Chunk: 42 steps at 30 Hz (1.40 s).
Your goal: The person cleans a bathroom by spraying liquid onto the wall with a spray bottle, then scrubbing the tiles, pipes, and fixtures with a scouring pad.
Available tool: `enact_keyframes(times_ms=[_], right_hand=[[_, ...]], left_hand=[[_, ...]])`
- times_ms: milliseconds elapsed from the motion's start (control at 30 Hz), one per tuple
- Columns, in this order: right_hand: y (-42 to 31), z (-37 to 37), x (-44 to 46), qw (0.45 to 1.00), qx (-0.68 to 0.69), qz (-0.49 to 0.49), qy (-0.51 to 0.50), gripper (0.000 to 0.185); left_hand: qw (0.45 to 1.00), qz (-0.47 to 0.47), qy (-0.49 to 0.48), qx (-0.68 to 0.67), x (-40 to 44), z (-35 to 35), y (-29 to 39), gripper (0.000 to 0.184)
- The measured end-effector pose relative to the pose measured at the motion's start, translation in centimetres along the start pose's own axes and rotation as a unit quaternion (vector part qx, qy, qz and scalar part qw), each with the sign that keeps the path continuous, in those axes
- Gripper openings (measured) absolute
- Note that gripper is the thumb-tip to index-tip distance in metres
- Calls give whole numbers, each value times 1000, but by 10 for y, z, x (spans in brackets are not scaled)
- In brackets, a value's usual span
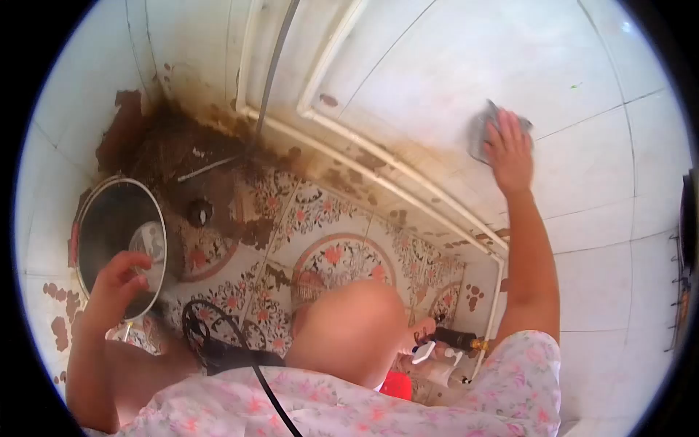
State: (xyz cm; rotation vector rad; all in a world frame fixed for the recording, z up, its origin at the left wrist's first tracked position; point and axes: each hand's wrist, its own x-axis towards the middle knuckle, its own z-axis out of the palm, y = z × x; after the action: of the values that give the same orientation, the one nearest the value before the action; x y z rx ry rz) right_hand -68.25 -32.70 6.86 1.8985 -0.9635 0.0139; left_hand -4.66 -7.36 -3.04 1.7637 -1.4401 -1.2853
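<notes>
At the upper right, my right hand point(512, 156) presses a grey cloth point(478, 135) flat against the white tiled wall point(437, 65). Its fingers lie over the cloth, whose edges stick out above and to the left. On the left side, my left hand point(120, 288) hovers at the front of a round bucket point(98, 218) with a pale rim. The fingers are bent and apart, and I see nothing held in them. A whitish round patch point(151, 240) shows inside the bucket behind the fingertips; I cannot tell whether it is an object or a reflection.
White pipes point(378, 175) run along the wall's foot. Brown stains cover the corner around a floor drain point(199, 212). My bent knee point(357, 328) is above the flower-patterned floor point(342, 251). A black cable point(273, 397) crosses my lap, and a brass valve point(478, 344) sits low right.
</notes>
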Motion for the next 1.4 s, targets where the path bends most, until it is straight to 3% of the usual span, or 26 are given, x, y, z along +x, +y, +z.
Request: enact_keyframes(times_ms=[33, 100, 167, 200, 300, 367, 433, 467, 500, 533, 633, 767, 800, 833, 867, 900, 967, 1033, 1100, 1167, 1300, 1367, 1400], right_hand=[[-6, -3, 14, 1000, 15, 24, -7, 50], [-34, -2, 81, 992, 83, 23, 91, 53], [-68, -9, 156, 989, 88, 24, 119, 51], [-91, -31, 211, 986, 68, -7, 152, 49], [-54, -36, 201, 976, 70, -74, 191, 47], [-34, -37, 177, 980, 80, -55, 172, 50], [22, -23, 93, 984, 52, 85, 148, 54], [22, -28, 87, 986, 35, 89, 133, 57], [44, -27, 51, 970, 32, 181, 156, 58], [44, -32, 49, 956, -19, 246, 156, 61], [35, -31, 113, 922, 44, 290, 252, 60], [-6, -59, 215, 938, 39, 209, 273, 57], [-34, -71, 256, 960, 78, 150, 224, 56], [-48, -68, 265, 975, 77, 83, 191, 54], [-50, -68, 264, 974, 79, 89, 193, 54], [-43, -61, 248, 971, 121, -35, 204, 57], [-24, -74, 228, 974, 112, -60, 186, 61], [44, -65, 169, 973, 49, 110, 196, 63], [82, -78, 155, 940, -32, 259, 219, 63], [101, -98, 211, 834, -70, 401, 372, 60], [86, -117, 290, 858, -94, 321, 390, 59], [7, -98, 295, 938, -4, 153, 310, 55], [3, -99, 293, 932, 18, 163, 324, 54]], left_hand=[[1000, -25, -5, -11, 1, -1, -4, 32], [999, -35, -6, -29, 7, 0, -4, 29], [997, -64, 9, -45, 14, 5, 3, 27], [998, -21, 0, -59, 24, 11, -4, 26], [998, 40, -17, 56, 17, 20, 8, 24], [996, 39, -13, 85, 2, 16, 33, 25], [994, 57, -10, 93, -7, 11, 35, 26], [994, 57, -11, 92, -7, 9, 32, 26], [998, 42, -2, 53, -12, 5, 24, 26], [999, 29, -1, 19, -14, 0, 18, 26], [998, -42, 10, -50, -15, -14, 2, 26], [995, 7, 26, -93, -4, -14, -9, 28], [996, 46, 32, -65, 2, -6, -7, 28], [996, 81, 35, -33, 3, -3, -3, 28], [995, 82, 35, -33, 0, 2, 5, 28], [995, 90, 19, 24, -4, 5, 20, 27], [992, 98, 5, 78, -11, 5, 30, 27], [985, 145, 6, 89, -16, 3, 31, 27], [991, 106, -17, 73, -22, -5, 23, 25], [998, 61, -23, -12, -12, -13, -3, 23], [999, 30, 8, -42, 3, -13, -6, 22], [996, 61, 12, -71, 7, -5, -8, 23], [995, 62, 12, -71, 6, -2, -2, 23]])
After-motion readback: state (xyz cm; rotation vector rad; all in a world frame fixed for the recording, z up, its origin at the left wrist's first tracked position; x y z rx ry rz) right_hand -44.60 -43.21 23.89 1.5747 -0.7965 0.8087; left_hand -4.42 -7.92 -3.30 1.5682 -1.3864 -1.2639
